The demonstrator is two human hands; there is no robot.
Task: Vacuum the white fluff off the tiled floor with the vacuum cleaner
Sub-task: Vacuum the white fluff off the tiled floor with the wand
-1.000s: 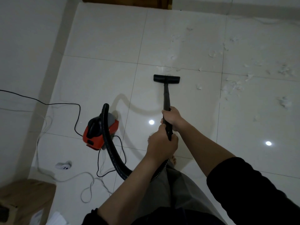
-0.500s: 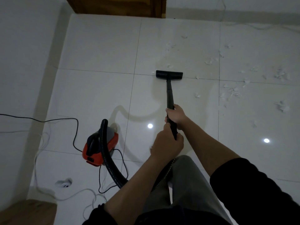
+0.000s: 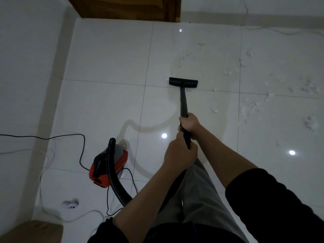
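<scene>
Both hands hold the black vacuum wand (image 3: 183, 102). My right hand (image 3: 189, 122) grips it higher up the tube, and my left hand (image 3: 180, 152) grips it just behind, nearer my body. The flat black nozzle (image 3: 183, 82) lies on the white tiled floor (image 3: 108, 106) across a grout line. White fluff (image 3: 252, 106) is scattered on the tiles to the right of the nozzle and beyond it. The red and black vacuum body (image 3: 107, 168) stands on the floor at my left, and its ribbed black hose (image 3: 115, 188) curves back toward my hands.
A black power cord (image 3: 70, 135) runs from the left wall to the vacuum body. White cables and a white socket block (image 3: 70, 204) lie near the left wall. A wooden door frame (image 3: 122, 7) closes the far end. A brown wooden piece (image 3: 31, 230) sits bottom left.
The nozzle has slid forward over the tiles, away from me, and reached the grout line. Both hands moved forward with the wand. The view tilted upward, showing more of the door.
</scene>
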